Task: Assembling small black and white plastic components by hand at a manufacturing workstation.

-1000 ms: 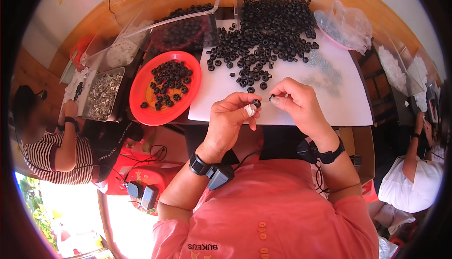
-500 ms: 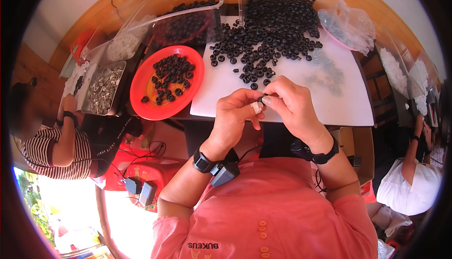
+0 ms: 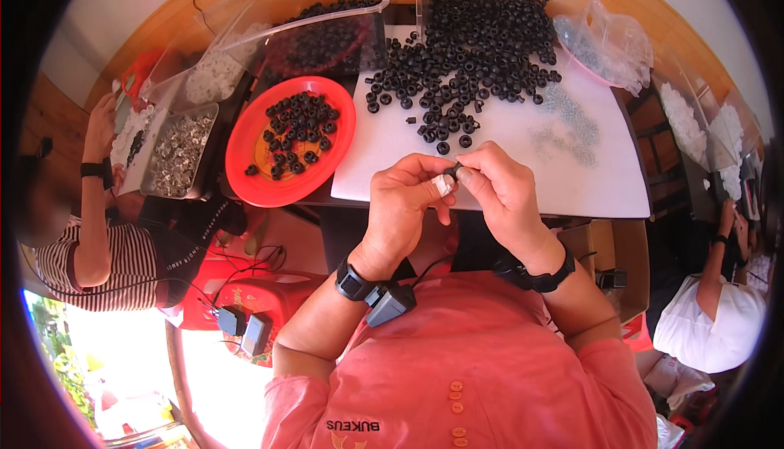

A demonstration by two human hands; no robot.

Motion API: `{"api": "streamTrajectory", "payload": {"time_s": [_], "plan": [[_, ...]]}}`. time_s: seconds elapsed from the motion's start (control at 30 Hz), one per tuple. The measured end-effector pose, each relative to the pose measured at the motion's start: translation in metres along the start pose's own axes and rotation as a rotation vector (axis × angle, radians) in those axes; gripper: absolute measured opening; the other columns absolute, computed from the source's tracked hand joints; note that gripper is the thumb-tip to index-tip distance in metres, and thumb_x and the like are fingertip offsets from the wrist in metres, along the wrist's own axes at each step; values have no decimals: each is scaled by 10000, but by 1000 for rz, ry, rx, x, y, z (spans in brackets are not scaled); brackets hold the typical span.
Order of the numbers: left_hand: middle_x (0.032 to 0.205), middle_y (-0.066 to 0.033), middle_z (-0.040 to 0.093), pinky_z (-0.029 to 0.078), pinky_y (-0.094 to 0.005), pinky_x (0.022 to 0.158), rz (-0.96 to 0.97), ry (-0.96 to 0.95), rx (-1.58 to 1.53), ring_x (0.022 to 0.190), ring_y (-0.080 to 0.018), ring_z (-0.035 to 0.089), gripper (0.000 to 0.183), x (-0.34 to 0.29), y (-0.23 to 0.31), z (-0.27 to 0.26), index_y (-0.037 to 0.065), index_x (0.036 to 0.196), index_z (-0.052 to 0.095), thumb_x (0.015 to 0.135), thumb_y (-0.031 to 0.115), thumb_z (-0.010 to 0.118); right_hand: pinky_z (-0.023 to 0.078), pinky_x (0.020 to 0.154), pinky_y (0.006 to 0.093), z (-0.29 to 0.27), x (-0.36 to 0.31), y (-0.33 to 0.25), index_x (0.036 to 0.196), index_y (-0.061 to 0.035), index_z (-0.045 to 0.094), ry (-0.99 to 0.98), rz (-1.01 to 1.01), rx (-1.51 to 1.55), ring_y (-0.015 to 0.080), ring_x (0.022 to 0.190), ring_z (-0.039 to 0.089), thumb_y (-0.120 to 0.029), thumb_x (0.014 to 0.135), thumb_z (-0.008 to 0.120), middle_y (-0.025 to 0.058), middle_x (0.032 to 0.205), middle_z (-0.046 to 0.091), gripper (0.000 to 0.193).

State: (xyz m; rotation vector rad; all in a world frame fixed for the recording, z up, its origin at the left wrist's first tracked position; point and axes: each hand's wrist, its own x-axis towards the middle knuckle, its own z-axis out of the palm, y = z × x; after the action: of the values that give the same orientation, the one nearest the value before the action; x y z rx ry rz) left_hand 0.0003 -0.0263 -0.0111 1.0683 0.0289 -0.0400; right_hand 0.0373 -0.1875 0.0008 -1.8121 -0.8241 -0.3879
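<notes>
My left hand point(image 3: 406, 204) and my right hand point(image 3: 500, 189) meet at the near edge of a white board point(image 3: 506, 151). Their fingertips pinch one small black rubber ring point(image 3: 452, 174) between them. Whether a second small part sits inside the ring is hidden by my fingers. Beyond my hands a big heap of the same black rings point(image 3: 474, 49) covers the far half of the board. To the left a red plate point(image 3: 245, 163) holds several more black rings point(image 3: 298, 130).
Small clear parts point(image 3: 563, 122) lie scattered right of the heap. A clear bin of black rings point(image 3: 327, 36) stands behind the plate. A tray of silvery metal parts point(image 3: 175, 155) lies at left by a seated person in a striped shirt point(image 3: 90, 253). Another person point(image 3: 719, 318) sits at right.
Both hands have drawn closer together and shifted slightly toward me, fingertips now touching on the black ring. The plate and heap have not changed.
</notes>
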Motion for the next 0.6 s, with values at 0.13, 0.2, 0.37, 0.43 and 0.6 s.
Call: {"api": "streamTrajectory", "payload": {"time_s": [0.13, 0.2, 0.37, 0.43, 0.6], "plan": [[878, -128, 676, 520, -271, 511, -3, 5, 11, 693, -168, 649, 166, 0, -1, 0, -81, 1051, 627, 908, 1, 644, 468, 578, 354, -7, 3, 4, 945, -11, 608, -34, -97, -96, 292, 668, 588, 63, 816, 608, 101, 781, 548, 149], [872, -126, 676, 519, -271, 510, -3, 11, 22, 693, -166, 649, 165, 0, -1, 1, -81, 1050, 627, 908, 2, 643, 465, 578, 392, -9, 3, 3, 968, -30, 607, -68, -160, -215, 308, 687, 585, 64, 751, 611, 101, 786, 549, 237], [857, -120, 675, 514, -267, 510, -11, 18, 47, 690, -160, 648, 163, -1, 1, 3, -80, 1053, 626, 912, 1, 637, 455, 566, 406, -12, 6, -2, 922, -49, 590, -68, -218, -317, 305, 679, 577, 34, 738, 628, 104, 773, 543, 206], [859, -121, 676, 514, -267, 511, -15, 6, 54, 690, -160, 648, 162, -1, 1, 1, -80, 1055, 626, 915, -1, 632, 452, 560, 405, -14, 9, -1, 901, -54, 582, -71, -231, -338, 304, 673, 576, 24, 742, 634, 101, 767, 543, 185], [861, -123, 678, 510, -264, 508, -24, -28, 64, 685, -160, 647, 154, -1, 1, 2, -75, 1061, 626, 923, -7, 614, 446, 548, 404, -20, 13, 4, 856, -49, 565, -134, -216, -229, 312, 644, 584, -8, 776, 650, 91, 723, 548, 124]]}}
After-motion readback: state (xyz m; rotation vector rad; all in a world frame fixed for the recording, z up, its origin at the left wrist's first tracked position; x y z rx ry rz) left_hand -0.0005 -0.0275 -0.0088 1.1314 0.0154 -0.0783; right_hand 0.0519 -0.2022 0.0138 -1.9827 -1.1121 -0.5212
